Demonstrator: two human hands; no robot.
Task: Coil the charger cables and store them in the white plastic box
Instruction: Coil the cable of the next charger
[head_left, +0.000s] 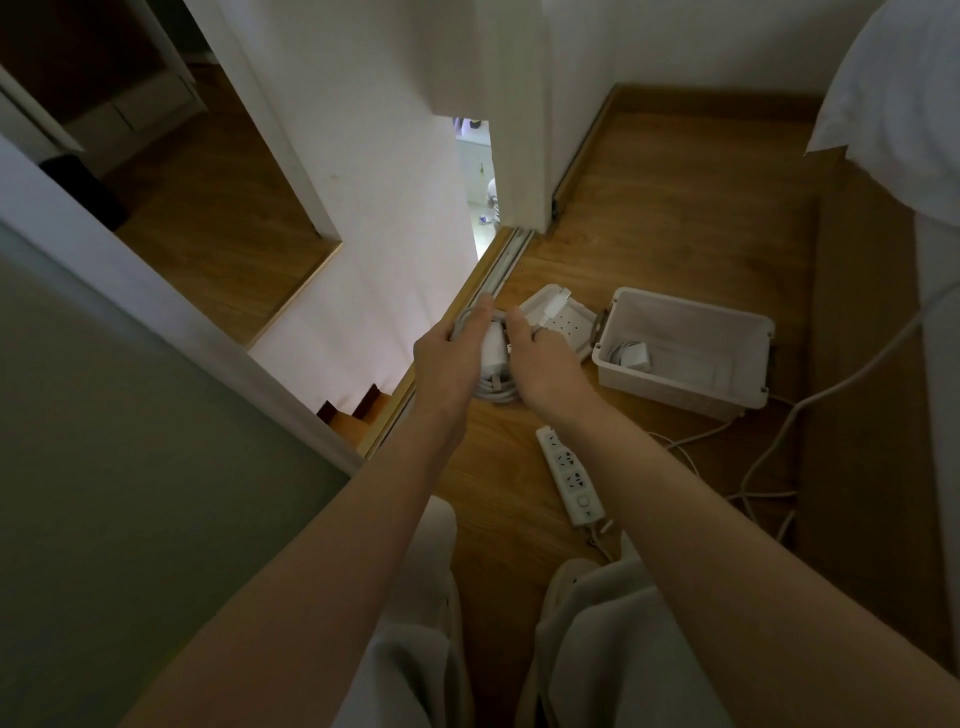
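Observation:
A white charger brick with its cable wound in loops (493, 371) is held between both hands above the wooden floor. My left hand (451, 358) grips the coil's left side, thumb on top. My right hand (540, 364) holds the right side, and the cable's white plug end (556, 306) sticks up past its fingers. The white plastic box (691, 395) stands open on the floor to the right. Another white charger with its cable (631, 356) lies in the box's near left corner. The box's lid (569, 325) lies flat beside it, partly behind my right hand.
A white power strip (571, 475) lies on the floor below my hands, and its cord (769, 452) trails right toward the bed (904, 93). A sliding-door track (498, 275) and a white wall edge are left of the hands. My knees show at the bottom.

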